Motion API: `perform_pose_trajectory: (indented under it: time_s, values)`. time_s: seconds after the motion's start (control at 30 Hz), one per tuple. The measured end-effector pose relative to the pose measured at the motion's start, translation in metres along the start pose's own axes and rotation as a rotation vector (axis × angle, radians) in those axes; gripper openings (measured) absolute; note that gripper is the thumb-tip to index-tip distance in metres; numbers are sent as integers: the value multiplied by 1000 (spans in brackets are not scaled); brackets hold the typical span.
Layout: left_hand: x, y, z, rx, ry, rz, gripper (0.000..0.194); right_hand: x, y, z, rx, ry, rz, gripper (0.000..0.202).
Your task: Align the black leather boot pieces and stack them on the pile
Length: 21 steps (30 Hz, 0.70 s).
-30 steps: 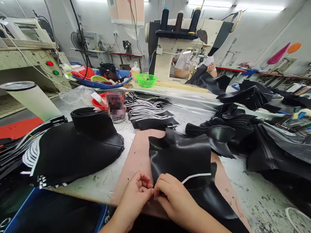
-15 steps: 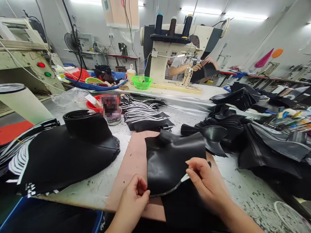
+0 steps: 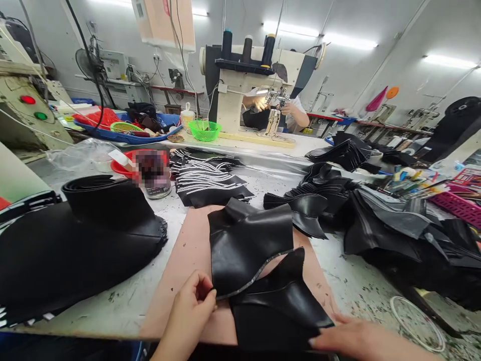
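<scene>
The left hand [image 3: 192,302] is occupying the lower centre of the frame, its back facing the camera. Its fingers are curling inward, and the thumb [image 3: 209,302] is pressing toward the index fingertip in a pinch. The left wrist [image 3: 173,332] is slanting down and leftward toward the bottom edge. In the lower right, the right hand [image 3: 351,335] is lying low and nearly flat, blurring slightly, its fingers and thumb pointing left with a narrow gap showing between them. The right forearm [image 3: 408,350] is running out through the bottom edge, bare like the left wrist. Both hands are staying well apart.
</scene>
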<state>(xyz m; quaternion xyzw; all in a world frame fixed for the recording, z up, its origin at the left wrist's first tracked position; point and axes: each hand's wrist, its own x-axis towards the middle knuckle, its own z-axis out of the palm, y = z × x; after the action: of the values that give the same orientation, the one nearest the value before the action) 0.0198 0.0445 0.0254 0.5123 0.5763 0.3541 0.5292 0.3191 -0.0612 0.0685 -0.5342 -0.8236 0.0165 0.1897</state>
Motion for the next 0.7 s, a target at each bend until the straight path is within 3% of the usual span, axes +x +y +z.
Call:
perform_pose_trajectory:
  time_s: [0.03,0.07,0.17,0.27,0.3,0.4,0.53,0.7]
  values:
    - [3,2,3,-2,-5,2,13,9,-15,13,128,-5,-210,27]
    - [7,5,6,-1,-10,9,13,21,-28,26,164,-11,-246,28]
    - [15,11,13,30,-9,42,11,63,-54,61,25,26,-166,24]
    - [18,13,10,93,5,62,9,87,-60,76,-165,6,-87,13]
    - [18,12,8,117,5,65,9,90,-60,76,-174,-53,-79,7]
    - [13,9,-2,190,-19,79,8,86,-59,66,-92,-228,-104,18]
    - [1,5,-11,307,-107,141,7,79,-59,52,-132,-292,-168,24]
    - [-1,3,-16,495,-259,273,16,96,-69,43,19,-488,-197,8]
